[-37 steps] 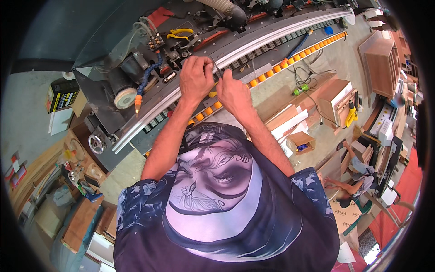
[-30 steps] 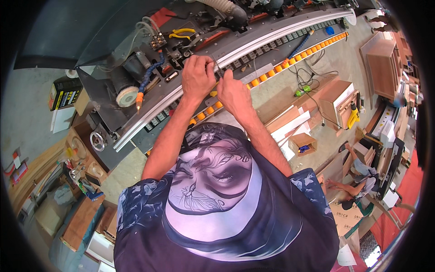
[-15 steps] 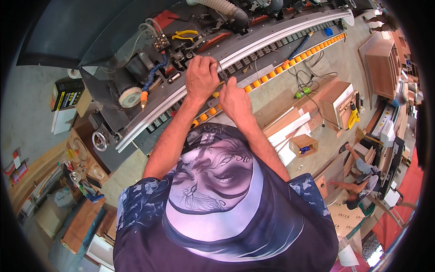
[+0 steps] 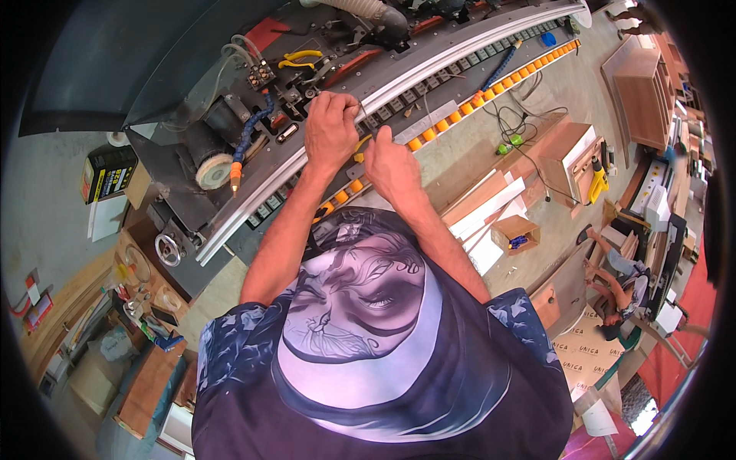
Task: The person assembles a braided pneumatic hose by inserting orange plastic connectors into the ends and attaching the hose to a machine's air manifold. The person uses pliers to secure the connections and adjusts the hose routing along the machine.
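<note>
Both of my hands are at a long woodworking machine with a silver rail [image 4: 425, 70]. My left hand [image 4: 330, 130] lies over the rail, its fingers bent and pressed together; what they pinch is hidden. A little nearer and to the right, my right hand [image 4: 392, 167] is closed with the thumb up, beside the dark segmented track [image 4: 389, 109]. Whatever is in it is too small or covered to make out. A small yellow piece [image 4: 360, 146] shows between the two hands. Yellow-handled pliers [image 4: 299, 57] rest on the machine beyond my left hand.
Orange rollers [image 4: 442, 125] line the machine's near edge. A blue segmented hose [image 4: 249, 134] with an orange nozzle stands left, beside a round buffing wheel [image 4: 215, 170]. Cables [image 4: 521, 115], boards [image 4: 491, 215] and a small open box [image 4: 515, 232] lie on the floor. Another person [image 4: 617, 287] works at right.
My right hand has shifted slightly left and nearer to me, and its thumb now points up. My left hand stays at the rail. The view has shifted slightly.
</note>
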Demonstrator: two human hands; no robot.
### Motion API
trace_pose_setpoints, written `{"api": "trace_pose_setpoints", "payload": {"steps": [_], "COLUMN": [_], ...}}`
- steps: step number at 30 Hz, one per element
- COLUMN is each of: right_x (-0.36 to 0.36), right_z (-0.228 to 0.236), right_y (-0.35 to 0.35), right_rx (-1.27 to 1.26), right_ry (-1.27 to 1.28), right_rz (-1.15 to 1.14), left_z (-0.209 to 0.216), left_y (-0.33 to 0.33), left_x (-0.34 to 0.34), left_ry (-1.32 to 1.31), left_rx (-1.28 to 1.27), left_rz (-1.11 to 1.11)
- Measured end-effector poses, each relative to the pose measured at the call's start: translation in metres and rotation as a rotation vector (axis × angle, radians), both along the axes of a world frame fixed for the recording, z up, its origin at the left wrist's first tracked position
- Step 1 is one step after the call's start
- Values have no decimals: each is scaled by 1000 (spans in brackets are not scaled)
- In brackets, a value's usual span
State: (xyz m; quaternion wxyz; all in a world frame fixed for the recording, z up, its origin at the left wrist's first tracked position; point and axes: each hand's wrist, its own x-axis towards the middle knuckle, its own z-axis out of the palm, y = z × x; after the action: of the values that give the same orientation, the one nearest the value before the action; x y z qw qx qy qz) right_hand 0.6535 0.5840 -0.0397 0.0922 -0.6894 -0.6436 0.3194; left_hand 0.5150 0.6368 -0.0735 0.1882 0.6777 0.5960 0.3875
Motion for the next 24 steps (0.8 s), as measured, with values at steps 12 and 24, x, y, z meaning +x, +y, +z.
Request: {"api": "trace_pose_setpoints", "payload": {"steps": [12, 24], "right_x": [5, 2], "right_z": [5, 2], "right_y": [5, 7], "right_rx": [69, 29], "right_ry": [32, 18], "right_rz": [23, 18], "left_z": [-6, -1], "left_y": [1, 1], "left_x": [-2, 0], "left_ry": [-78, -5], "left_rx": [-72, -7], "left_rz": [38, 13]}}
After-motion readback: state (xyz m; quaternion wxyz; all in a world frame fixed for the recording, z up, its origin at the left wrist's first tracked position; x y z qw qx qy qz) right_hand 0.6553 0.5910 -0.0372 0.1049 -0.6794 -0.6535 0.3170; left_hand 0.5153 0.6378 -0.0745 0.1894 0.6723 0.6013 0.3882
